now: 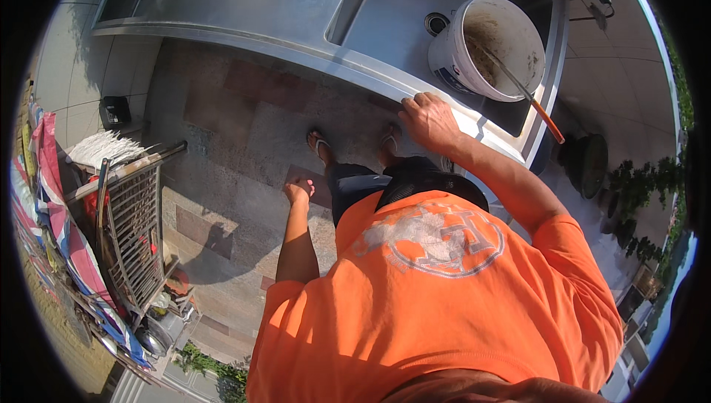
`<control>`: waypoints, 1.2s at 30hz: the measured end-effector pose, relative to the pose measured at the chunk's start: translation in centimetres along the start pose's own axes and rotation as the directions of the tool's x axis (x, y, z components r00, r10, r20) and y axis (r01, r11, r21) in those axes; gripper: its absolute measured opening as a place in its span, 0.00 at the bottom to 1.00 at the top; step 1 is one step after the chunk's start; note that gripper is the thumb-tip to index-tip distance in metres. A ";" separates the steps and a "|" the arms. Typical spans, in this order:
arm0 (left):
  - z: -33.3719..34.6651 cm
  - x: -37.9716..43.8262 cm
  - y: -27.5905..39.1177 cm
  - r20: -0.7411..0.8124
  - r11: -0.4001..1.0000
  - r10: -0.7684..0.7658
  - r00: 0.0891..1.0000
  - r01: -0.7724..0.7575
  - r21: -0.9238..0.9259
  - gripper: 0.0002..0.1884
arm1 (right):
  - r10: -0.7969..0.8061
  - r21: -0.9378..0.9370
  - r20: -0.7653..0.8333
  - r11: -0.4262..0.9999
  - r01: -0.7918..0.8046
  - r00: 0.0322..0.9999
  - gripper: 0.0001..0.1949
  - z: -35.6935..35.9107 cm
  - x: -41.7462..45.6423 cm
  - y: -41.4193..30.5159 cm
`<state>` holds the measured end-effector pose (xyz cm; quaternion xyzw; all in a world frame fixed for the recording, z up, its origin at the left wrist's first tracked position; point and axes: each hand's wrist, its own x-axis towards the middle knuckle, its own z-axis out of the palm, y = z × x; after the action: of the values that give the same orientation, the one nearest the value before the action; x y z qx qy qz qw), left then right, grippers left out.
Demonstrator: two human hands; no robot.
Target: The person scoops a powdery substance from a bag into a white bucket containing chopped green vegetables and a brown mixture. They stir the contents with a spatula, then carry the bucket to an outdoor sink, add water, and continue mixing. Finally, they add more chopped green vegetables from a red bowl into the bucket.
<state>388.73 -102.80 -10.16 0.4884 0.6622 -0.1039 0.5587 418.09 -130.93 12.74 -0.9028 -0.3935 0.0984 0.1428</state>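
Note:
My right hand [430, 119], its fingers bent, is at the front rim of a stainless steel sink [383, 83]; whether it grips the rim is hard to tell. Inside the sink basin, beside the drain [436, 24], a white plastic bucket [444, 56] leans towards me. Brown, dirty residue [482, 64] coats its inside. A thin tool with an orange handle [547, 121] rests in the bucket, its handle sticking out over the bucket's rim towards the sink's right edge. Down at my left side, my left hand [300, 189] hangs loosely curled above the paving, with nothing visible in it.
A steel counter surface [244, 0] extends left from the basin. Behind my left side stand a slatted rack [133, 231], a white bristly bundle [105, 148] and striped sheeting [78, 236]. A black box [115, 112] sits by the tiled wall. Potted plants [589, 164] line the right side.

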 end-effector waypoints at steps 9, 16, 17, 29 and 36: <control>0.5 7.6 -1.4 0.080 0.877 0.347 0.934 -0.353 0.326 0.16 | -0.039 -0.031 -0.124 0.999 0.035 0.992 0.22 1.3 10.6 -6.4; -0.8 11.6 6.7 0.081 0.844 0.390 0.917 -0.392 0.365 0.14 | -0.177 -0.250 -0.184 0.960 0.128 0.967 0.32 5.2 22.2 -9.9; -0.8 14.1 5.1 0.071 0.893 0.389 0.918 -0.395 0.214 0.14 | -0.226 -0.278 -0.180 0.945 0.171 0.958 0.33 5.7 23.8 -11.1; -2.1 15.7 27.3 0.305 0.948 0.257 0.917 -0.177 -0.265 0.34 | -0.425 -0.286 0.059 0.860 0.423 0.903 0.43 10.1 29.1 -11.4; 0.1 21.6 42.9 0.188 0.783 0.406 0.894 -0.234 -0.577 0.34 | -0.340 -0.235 0.123 0.902 0.361 0.932 0.44 10.1 28.8 -11.6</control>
<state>423.77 -69.89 -10.89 0.3954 0.4770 0.1109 0.7771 426.52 -100.31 5.28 -0.8234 -0.5641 0.0555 0.0256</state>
